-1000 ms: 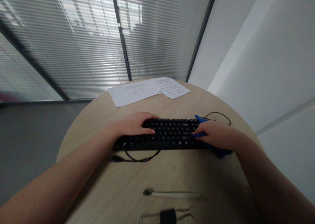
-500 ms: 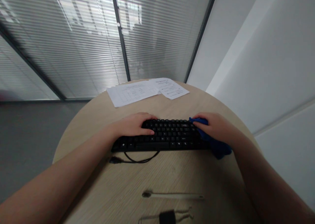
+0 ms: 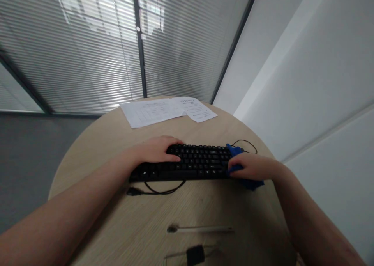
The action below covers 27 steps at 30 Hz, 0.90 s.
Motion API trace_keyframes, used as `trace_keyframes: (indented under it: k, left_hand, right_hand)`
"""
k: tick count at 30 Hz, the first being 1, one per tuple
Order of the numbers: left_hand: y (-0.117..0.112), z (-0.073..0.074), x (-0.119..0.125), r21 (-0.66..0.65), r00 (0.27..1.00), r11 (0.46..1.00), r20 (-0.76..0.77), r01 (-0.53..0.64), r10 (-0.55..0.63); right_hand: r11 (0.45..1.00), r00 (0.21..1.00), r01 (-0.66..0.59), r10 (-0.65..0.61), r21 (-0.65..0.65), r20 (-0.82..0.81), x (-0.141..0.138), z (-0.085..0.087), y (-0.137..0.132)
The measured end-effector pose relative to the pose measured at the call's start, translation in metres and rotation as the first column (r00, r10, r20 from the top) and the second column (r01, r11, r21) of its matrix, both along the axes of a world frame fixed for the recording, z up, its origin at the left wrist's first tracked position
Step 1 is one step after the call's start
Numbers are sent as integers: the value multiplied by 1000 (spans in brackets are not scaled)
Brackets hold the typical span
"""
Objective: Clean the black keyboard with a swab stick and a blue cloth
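A black keyboard (image 3: pixel 193 162) lies across the middle of a round wooden table (image 3: pixel 146 211). My left hand (image 3: pixel 157 149) rests palm down on the keyboard's left end, fingers lying over the keys. My right hand (image 3: pixel 253 167) presses a blue cloth (image 3: pixel 235 151) onto the keyboard's right end, fingers closed over it. Part of the cloth sticks out beyond the hand at the far side and below the wrist.
The keyboard's black cable (image 3: pixel 157 189) loops on the table in front of it, and another stretch curves behind the right end. Two paper sheets (image 3: pixel 152 112) lie at the far edge. A thin brush (image 3: pixel 200 229) and a black clip (image 3: pixel 195 254) lie near me.
My right hand has slid the blue cloth from the keyboard's far right corner toward its near edge. My left hand has stayed put. The view has shifted slightly.
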<state>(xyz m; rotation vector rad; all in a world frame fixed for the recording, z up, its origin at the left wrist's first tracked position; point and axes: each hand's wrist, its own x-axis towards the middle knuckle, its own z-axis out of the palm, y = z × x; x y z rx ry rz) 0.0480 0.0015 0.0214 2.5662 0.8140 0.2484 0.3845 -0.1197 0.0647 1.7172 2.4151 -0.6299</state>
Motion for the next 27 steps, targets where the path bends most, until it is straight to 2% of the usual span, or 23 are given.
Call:
trace_keyframes:
  k: [2, 3, 6, 9, 13, 18, 21, 27]
  left_hand:
    - [1, 0, 0, 6, 1000, 1000, 2, 1, -1]
    - [1, 0, 0, 7, 1000, 1000, 3, 3, -3]
    - [3, -1, 1, -3, 1000, 1000, 1, 10, -10]
    - [4, -1, 1, -7, 1000, 1000, 14, 8, -8]
    - [4, -2, 1, -1, 1000, 1000, 22, 0, 0]
    - [5, -3, 1, -5, 1000, 1000, 19, 4, -4]
    - [6, -4, 1, -7, 1000, 1000, 17, 1, -1]
    - [5, -3, 0, -2, 1000, 1000, 11, 3, -3]
  right_hand:
    - [985, 998, -58, 52, -160, -43, 4, 5, -11]
    - [985, 997, -58, 50, -165, -55, 6, 6, -14]
    - [998, 997, 34, -31, 52, -65, 10, 5, -9]
    - [961, 991, 115, -92, 251, -101, 10, -4, 11]
    - [970, 989, 80, -49, 230, -140, 6, -20, 25]
    - [989, 994, 27, -11, 146, -111, 3, -30, 16]
    - [982, 991, 45, -21, 184, -129, 3, -35, 13]
    - [923, 971, 201, -143, 330, -191, -4, -43, 13]
